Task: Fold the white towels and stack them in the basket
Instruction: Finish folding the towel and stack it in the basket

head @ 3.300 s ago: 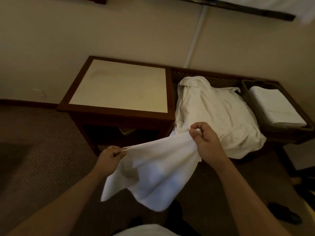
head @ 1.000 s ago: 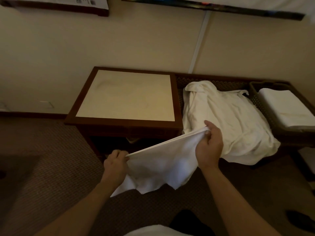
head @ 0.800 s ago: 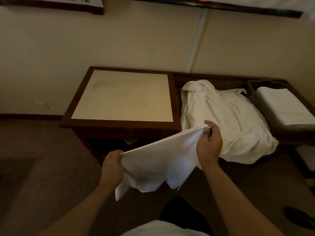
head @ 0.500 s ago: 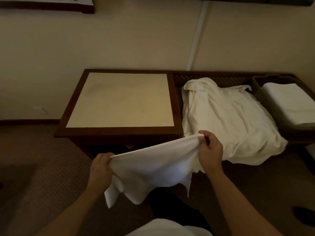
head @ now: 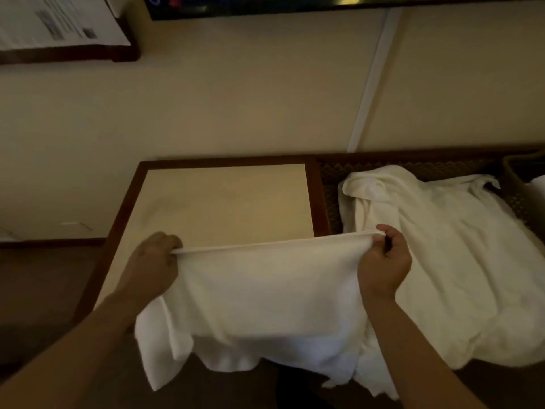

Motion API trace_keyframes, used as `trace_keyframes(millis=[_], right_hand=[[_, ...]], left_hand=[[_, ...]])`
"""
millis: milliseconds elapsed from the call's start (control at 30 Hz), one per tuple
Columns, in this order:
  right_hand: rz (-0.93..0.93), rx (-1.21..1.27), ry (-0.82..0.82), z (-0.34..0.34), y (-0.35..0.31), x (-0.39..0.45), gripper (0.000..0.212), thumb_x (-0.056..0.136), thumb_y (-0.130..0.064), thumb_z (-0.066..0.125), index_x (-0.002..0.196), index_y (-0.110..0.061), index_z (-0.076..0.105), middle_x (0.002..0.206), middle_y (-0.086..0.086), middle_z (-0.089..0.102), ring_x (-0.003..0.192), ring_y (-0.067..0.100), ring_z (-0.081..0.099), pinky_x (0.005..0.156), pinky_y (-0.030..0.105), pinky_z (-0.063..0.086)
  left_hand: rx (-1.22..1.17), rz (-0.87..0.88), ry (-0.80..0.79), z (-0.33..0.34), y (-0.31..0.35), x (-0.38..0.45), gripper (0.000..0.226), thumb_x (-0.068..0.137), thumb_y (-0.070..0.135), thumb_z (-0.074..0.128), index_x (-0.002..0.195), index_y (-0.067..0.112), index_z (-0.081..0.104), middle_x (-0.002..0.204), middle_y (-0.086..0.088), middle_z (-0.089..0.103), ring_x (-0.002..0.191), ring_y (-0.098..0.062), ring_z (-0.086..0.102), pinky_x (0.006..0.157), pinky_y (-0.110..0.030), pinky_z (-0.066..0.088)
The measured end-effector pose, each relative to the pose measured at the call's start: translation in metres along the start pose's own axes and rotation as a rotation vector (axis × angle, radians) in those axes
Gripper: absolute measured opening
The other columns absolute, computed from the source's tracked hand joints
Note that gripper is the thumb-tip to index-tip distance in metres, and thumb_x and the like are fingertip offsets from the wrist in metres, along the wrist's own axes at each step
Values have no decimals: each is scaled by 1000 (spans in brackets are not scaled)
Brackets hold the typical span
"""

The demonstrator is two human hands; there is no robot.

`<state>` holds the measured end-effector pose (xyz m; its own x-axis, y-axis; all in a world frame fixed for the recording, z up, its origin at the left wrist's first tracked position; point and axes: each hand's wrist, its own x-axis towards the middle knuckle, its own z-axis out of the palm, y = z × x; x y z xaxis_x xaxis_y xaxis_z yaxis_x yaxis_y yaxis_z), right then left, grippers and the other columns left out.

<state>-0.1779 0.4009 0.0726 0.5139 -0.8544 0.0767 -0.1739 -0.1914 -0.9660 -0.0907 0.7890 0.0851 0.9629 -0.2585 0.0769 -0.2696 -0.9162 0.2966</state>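
I hold a white towel (head: 259, 293) stretched by its top edge over the front of the small table. My left hand (head: 153, 264) pinches the left corner above the table top. At the right corner, my right hand (head: 383, 261) grips the edge beside the table's right side. The towel's lower part hangs down over the table's front edge. A heap of unfolded white towels (head: 442, 261) lies on the woven bench to the right. The dark basket (head: 519, 178) shows only at the far right edge, with a sliver of folded white towel (head: 538, 185) inside.
The wooden table (head: 224, 202) has a pale top and a dark brown frame. A woven bench (head: 330, 184) adjoins it against the cream wall. A framed notice (head: 59, 28) and a dark screen edge (head: 265, 4) hang above. Brown carpet lies to the left.
Both hands have carried the towel up and forward from in front of the table to over its top, and the view has closed in. The grips are unchanged.
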Motion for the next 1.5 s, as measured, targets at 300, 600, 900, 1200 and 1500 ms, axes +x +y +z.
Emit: trace_keyframes(millis=[300,600,900,1200,1500], right_hand=[[-24,-185,-69,161,7,182,26,102,-9,51,120,-6,68,118,12,69,110,26,61,92,21,39],[-53,-370,-263,274,42,285,30,93,-3,48,119,-8,60,98,12,66,101,38,62,87,42,49],[-456,-671,-342,297,29,187,35,89,-25,59,124,-19,57,138,11,52,123,37,46,88,50,41],[-547,-881,-1179,356,2,15,61,105,-31,37,160,-25,11,169,3,-10,153,34,-17,122,61,-4],[-435,-957,-1055,399,-5,-26,66,103,-43,29,161,-30,0,167,5,-19,150,39,-25,117,65,-14]], left_hand=[[151,36,-71,12,0,265,33,86,-8,55,112,4,72,113,-20,68,105,-42,63,98,-46,50],[348,-32,-196,86,-24,384,43,87,-1,57,126,14,65,116,-17,60,107,-41,60,94,-48,52],[89,-160,-20,91,-8,253,39,91,43,65,124,23,64,126,-5,59,112,-31,58,98,-46,48],[106,-61,-161,90,-29,191,62,93,23,63,151,26,40,135,-6,58,113,-29,60,95,-43,51],[-312,-415,115,19,-145,259,48,102,10,48,147,26,44,113,1,60,100,-19,56,88,-34,44]])
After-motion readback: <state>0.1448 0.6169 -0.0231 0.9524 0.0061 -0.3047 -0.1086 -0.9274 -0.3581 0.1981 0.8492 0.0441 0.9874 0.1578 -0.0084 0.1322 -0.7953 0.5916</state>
